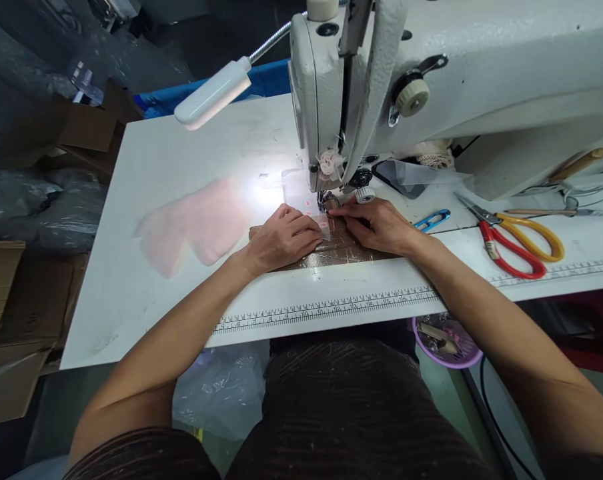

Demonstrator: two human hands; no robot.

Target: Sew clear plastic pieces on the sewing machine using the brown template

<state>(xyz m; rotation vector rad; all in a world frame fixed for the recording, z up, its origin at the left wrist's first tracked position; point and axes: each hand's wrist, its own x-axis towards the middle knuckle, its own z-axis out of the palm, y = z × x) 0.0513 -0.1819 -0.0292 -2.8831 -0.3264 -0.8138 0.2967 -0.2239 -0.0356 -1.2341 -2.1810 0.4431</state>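
Dark top (366, 407) nearest the camera, worktop (156, 293) beyond. Clear sheet (295, 187) with pink marks lies at the foot (327, 203) of the machine (481, 60), partly over a brown patch (341, 250). Left hand (287, 235) palm down on sheet and patch, fingers together, not gripping. Right hand (379, 225) has its index finger reaching beside the foot; can't tell if it pinches anything. Blue snips (432, 220), then scissors (511, 237), right of it. Lamp (214, 93) upper left, pale pink material (196, 223) below.

The sewing machine (481, 67) looks glossy, the tabletop (181, 150) smooth, the scissor blades (475, 209) metal.
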